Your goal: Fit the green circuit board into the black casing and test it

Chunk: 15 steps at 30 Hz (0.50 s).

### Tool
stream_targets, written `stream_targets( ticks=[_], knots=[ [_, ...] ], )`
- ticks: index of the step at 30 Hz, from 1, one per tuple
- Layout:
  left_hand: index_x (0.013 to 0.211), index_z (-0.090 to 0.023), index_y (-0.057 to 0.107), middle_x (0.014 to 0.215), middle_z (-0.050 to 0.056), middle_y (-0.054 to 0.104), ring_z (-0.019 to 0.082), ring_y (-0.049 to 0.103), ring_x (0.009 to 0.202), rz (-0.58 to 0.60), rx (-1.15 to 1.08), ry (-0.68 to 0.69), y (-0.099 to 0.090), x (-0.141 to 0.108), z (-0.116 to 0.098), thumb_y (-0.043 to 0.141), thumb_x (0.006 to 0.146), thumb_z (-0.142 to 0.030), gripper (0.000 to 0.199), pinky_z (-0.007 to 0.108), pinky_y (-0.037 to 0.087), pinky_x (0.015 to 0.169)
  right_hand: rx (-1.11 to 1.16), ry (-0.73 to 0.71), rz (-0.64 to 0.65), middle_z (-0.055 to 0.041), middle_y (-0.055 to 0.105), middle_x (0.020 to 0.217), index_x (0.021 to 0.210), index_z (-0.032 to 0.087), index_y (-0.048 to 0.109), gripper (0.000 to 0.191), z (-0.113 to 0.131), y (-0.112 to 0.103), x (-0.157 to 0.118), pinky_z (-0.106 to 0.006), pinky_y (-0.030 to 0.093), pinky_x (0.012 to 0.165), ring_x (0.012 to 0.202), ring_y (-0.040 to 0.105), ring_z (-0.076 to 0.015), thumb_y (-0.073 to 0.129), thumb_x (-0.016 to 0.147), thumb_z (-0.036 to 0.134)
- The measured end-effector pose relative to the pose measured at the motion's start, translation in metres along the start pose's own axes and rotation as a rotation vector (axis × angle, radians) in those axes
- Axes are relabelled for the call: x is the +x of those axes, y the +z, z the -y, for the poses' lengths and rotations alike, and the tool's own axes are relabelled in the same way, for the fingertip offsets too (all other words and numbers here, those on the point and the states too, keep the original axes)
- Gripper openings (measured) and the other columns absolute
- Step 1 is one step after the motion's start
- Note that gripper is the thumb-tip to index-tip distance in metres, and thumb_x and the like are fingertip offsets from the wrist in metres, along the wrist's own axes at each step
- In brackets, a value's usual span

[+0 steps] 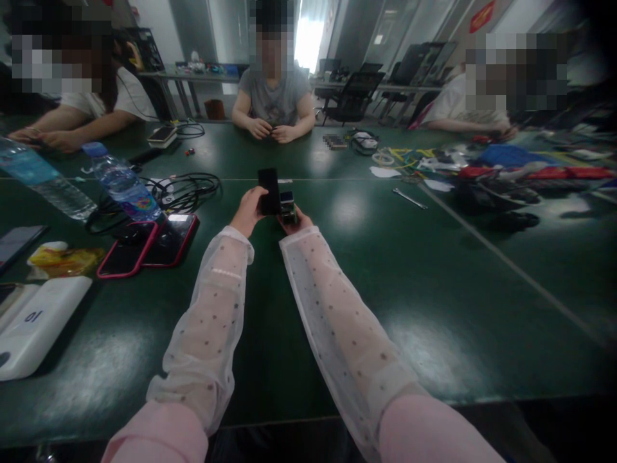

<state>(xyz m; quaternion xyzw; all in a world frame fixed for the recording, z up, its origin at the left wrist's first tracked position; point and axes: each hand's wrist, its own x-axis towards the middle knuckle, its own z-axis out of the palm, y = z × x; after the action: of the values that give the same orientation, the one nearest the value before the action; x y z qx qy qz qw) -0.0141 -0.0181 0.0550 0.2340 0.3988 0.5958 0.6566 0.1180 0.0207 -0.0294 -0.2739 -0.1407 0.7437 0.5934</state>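
Observation:
My left hand (249,211) is closed on a black rectangular object (268,191), which looks like a phone and stands upright over the green table (366,276). Right beside it, my right hand (297,222) holds a small dark device (288,207) with a pale part near its top. The two objects are side by side and appear to touch. Fingers of my right hand are partly hidden behind the small device.
Two water bottles (126,185), coiled black cables (193,190), red-edged phones (169,241) and a white power bank (41,328) lie at left. A wrench (409,199) and tangled wires (409,157) are at right. Three people sit across the table.

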Motion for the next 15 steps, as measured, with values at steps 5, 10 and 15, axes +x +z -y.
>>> stream_targets(
  ticks=[5,10,15],
  knots=[
    [0.106,-0.017,0.061,0.079,0.007,0.066,0.022,0.064,0.080,0.082,-0.108,-0.130,-0.020,0.003,0.007,0.050,0.083,-0.060,0.050,0.033,0.051,0.072,-0.006,0.050,0.043,-0.0018,0.070,0.079,0.121,0.021,0.050,0.030,0.004,0.003,-0.007,-0.029,0.058,0.067,0.072,0.069,-0.0139,0.034,0.097,0.024],
    [0.110,-0.011,0.061,0.073,0.008,0.065,0.016,0.062,0.065,0.144,-0.207,-0.240,-0.038,0.015,0.028,0.035,0.084,-0.069,0.068,0.028,0.051,0.065,-0.009,0.051,0.060,-0.0040,0.071,0.083,0.120,0.017,0.053,0.031,0.005,0.000,-0.005,-0.031,0.059,0.071,0.074,0.070,-0.0145,0.034,0.097,0.024],
    [0.112,-0.010,0.060,0.070,0.007,0.064,0.014,0.060,0.060,0.144,-0.279,-0.244,-0.048,0.018,0.035,0.032,0.088,-0.065,0.066,0.026,0.050,0.059,-0.008,0.056,0.044,-0.0042,0.072,0.085,0.122,0.017,0.053,0.032,0.005,0.000,-0.006,-0.034,0.058,0.077,0.077,0.070,-0.0152,0.035,0.096,0.024]
  ],
)
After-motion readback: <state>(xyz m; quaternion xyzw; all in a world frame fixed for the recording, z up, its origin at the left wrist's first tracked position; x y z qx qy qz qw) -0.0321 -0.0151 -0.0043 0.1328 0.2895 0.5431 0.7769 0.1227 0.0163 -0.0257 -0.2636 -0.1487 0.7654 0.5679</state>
